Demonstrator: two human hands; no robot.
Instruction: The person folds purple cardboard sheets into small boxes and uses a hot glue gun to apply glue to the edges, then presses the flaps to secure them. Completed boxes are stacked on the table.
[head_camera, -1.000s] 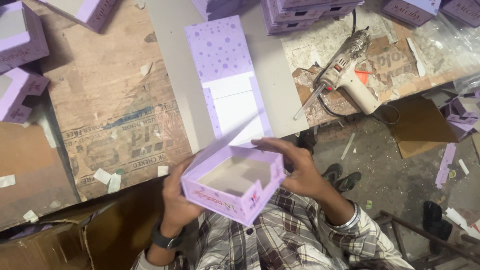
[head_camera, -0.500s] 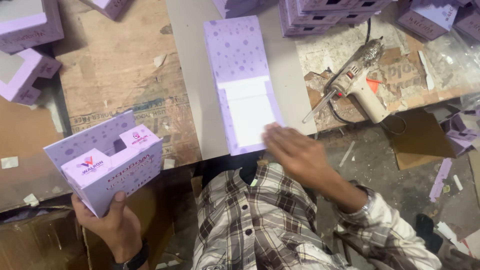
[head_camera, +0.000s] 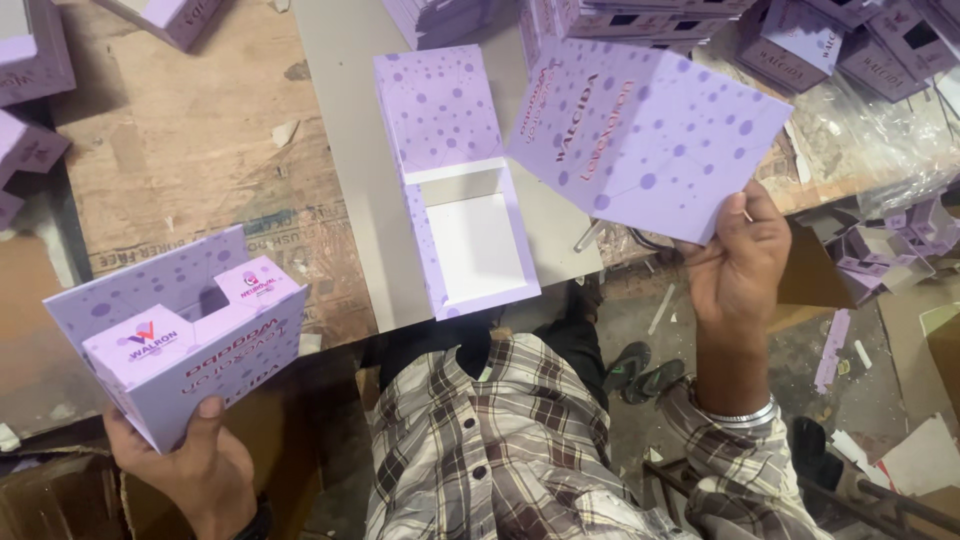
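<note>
- Cardboard-covered surface (head_camera: 180, 170) carries an open lilac box shell (head_camera: 455, 190), between both hands.
- Left hand (head_camera: 200, 465) grips assembled lilac box (head_camera: 185, 335), low left, off the surface edge.
- Right hand (head_camera: 740, 265) pinches flat dotted lilac sheet (head_camera: 650, 130), raised.

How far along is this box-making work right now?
Done: one assembled lilac box sits in the left hand, and more finished boxes are stacked along the far edge of the table. In hand: the right hand holds a flat dotted cover sheet. Left: an open wrap with a white inside lies on the grey board, not yet closed up.
</note>
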